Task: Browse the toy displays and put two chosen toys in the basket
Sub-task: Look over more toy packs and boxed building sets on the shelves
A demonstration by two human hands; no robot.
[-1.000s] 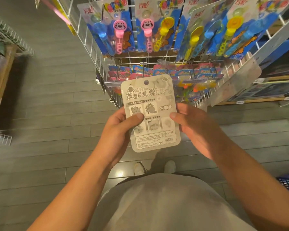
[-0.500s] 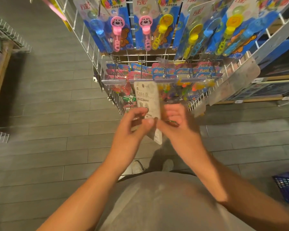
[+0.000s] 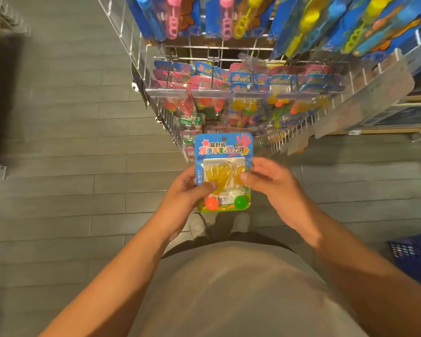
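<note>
A blue toy blister pack (image 3: 223, 152) faces me, front side up, with a yellow sticky hand, an orange ball and a green ball under clear plastic. My left hand (image 3: 185, 193) grips its left edge, thumb across the blister. My right hand (image 3: 275, 183) holds the right edge with the thumb on the front. The pack hovers in front of the wire display rack (image 3: 229, 91). The blue basket (image 3: 413, 256) sits on the floor at the right edge, partly cut off.
The rack carries bubble wand packs (image 3: 229, 18) on top hooks and several similar blister packs (image 3: 248, 79) lower down. A wire shelf (image 3: 7, 20) and wooden stand are at far left. Grey plank floor (image 3: 71, 142) lies open to the left.
The pack was turned over between both hands, from its grey printed back, through edge-on, to its coloured front. It now sits lower and closer to me.
</note>
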